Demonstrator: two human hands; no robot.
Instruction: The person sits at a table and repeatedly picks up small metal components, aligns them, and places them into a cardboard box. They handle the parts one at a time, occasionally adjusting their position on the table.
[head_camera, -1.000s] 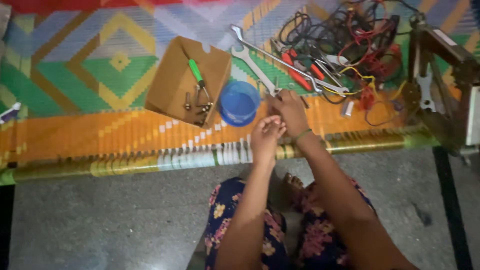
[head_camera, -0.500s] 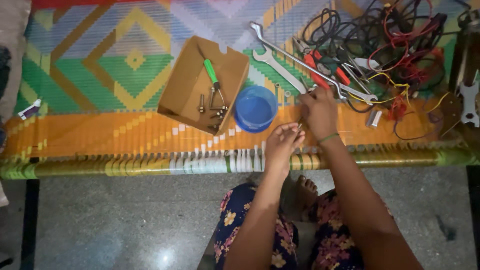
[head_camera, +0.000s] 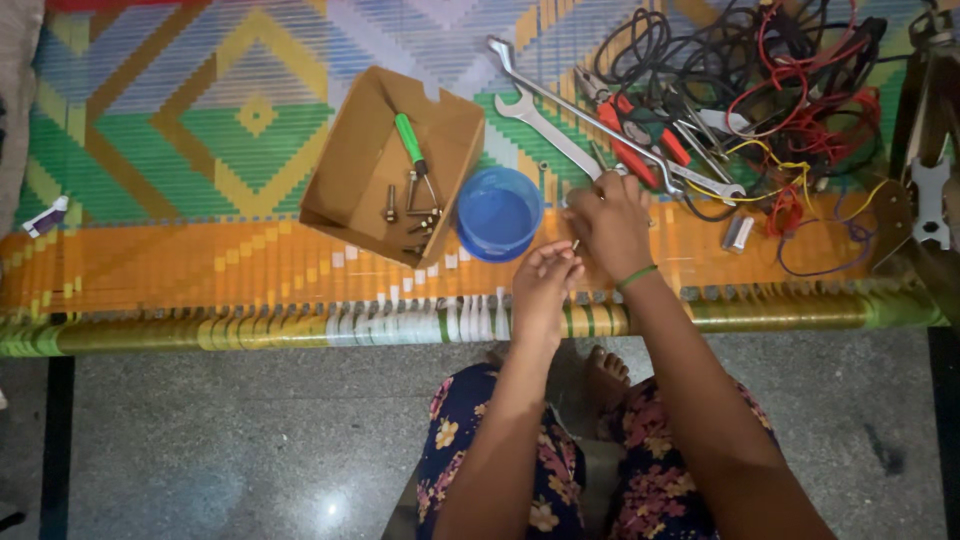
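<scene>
Both hands meet over a small screw at the cot's orange edge.

The left hand (head_camera: 545, 290) pinches a thin, pale metal screw (head_camera: 575, 244), fingers closed on it; the right hand (head_camera: 610, 222) curls shut just beside it, touching it. They sit near a blue lid (head_camera: 498, 212), a cardboard box (head_camera: 350, 170) of bolts, spanners (head_camera: 545, 110) and tangled wires (head_camera: 790, 90). The woven cot (head_camera: 200, 110) is striped in many colours, above a grey polished floor (head_camera: 250, 440). Since the earlier frame the hands have barely shifted.
</scene>
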